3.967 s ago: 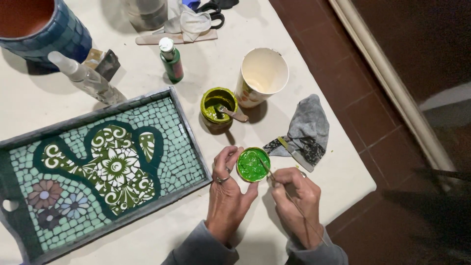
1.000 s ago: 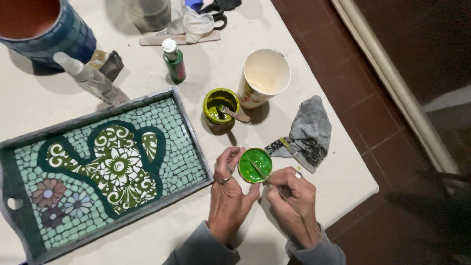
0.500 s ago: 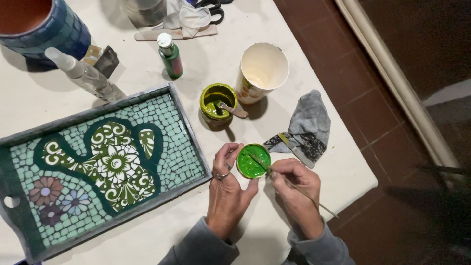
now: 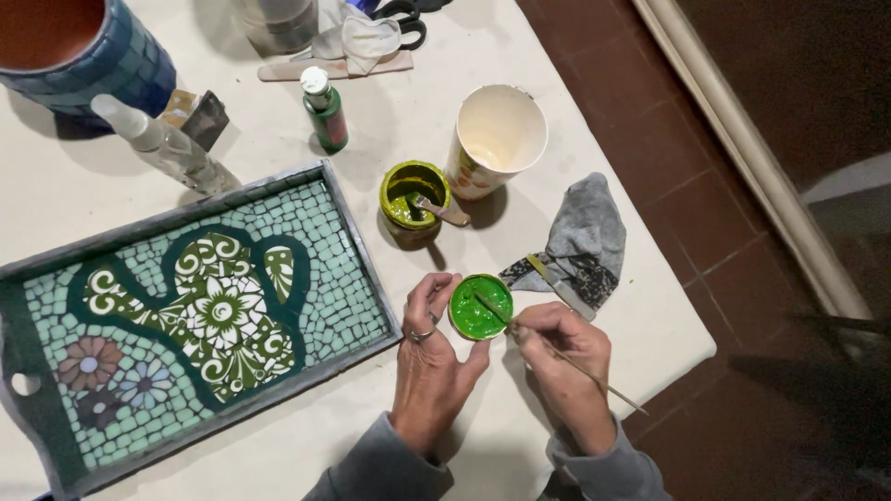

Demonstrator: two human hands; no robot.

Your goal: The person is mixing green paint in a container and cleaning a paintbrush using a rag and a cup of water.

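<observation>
Lower centre of frame: left hand (image 4: 429, 357) clamped on green paint lid (image 4: 481, 307); right hand (image 4: 561, 357) pinches thin brush (image 4: 566, 357), tip in paint; mosaic tray (image 4: 200, 311) left

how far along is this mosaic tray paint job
Done: the mosaic tray is fully tiled. In hand: the left hand steadies a lid of green paint while the right hand dips a thin brush in it. Left: no wet green shows on the tray.
</observation>
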